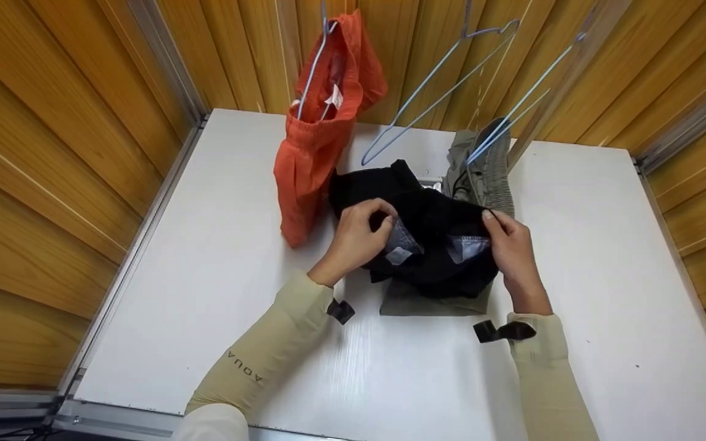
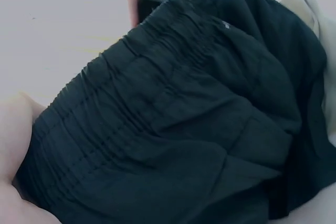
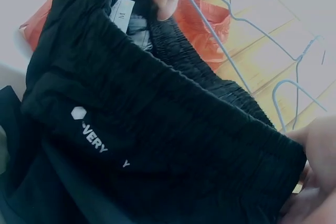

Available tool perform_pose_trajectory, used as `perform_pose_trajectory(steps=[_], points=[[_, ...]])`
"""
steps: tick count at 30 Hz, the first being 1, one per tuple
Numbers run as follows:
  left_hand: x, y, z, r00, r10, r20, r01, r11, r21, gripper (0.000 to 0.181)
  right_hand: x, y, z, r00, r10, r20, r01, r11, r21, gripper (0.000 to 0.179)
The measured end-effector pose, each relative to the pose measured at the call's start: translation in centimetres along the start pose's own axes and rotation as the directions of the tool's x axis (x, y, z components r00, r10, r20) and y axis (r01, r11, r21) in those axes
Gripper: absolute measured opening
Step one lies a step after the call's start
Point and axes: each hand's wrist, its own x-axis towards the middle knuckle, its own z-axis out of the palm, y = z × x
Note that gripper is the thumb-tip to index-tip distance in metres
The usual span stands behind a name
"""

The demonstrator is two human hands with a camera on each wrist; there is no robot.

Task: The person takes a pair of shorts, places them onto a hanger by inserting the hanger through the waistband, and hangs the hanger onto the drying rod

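A pair of black shorts (image 1: 429, 211) with a gathered elastic waistband is held up over the table. My left hand (image 1: 359, 236) pinches one side of the waistband between thumb and fingers. At the opposite side, my right hand (image 1: 512, 251) grips the waistband, thumb on top. In the right wrist view, a white size label (image 3: 122, 16) marked M shows inside the waist, and white lettering (image 3: 94, 137) runs along the front. The left wrist view shows the gathered waistband (image 2: 105, 87) stretching between both hands.
Orange shorts (image 1: 313, 159) hang on a hanger at the left. Two bare blue wire hangers (image 1: 417, 92) hang at the back, one in front of grey-green shorts (image 1: 494, 190). More grey-green cloth (image 1: 432, 306) lies beneath the black shorts on the white table (image 1: 206, 294). Wooden walls enclose it.
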Motion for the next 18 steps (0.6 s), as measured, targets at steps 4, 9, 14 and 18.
perform_pose_trajectory(steps=[4, 9, 14, 18], points=[[0.0, 0.2, 0.1, 1.000, 0.009, -0.004, -0.009, 1.000, 0.025, 0.008, 0.2, 0.2, 0.3, 0.998, 0.003, 0.056, 0.000, 0.999, -0.054, 0.048], [-0.1, -0.2, 0.4, 1.000, 0.018, -0.010, -0.016, 0.990, 0.140, 0.007, 0.3, 0.6, 0.7, 0.995, 0.003, 0.102, 0.007, 0.995, -0.102, 0.047], [-0.6, -0.5, 0.5, 1.000, -0.007, 0.007, 0.005, 0.961, 0.277, 0.012, 0.3, 1.1, 0.8, 0.990, -0.041, 0.133, 0.054, 0.994, -0.092, 0.040], [-0.9, -0.7, 0.6, 0.999, -0.038, -0.017, 0.041, 0.928, 0.370, 0.017, 0.3, 1.6, 0.8, 0.987, -0.077, 0.142, 0.089, 0.992, -0.087, 0.036]])
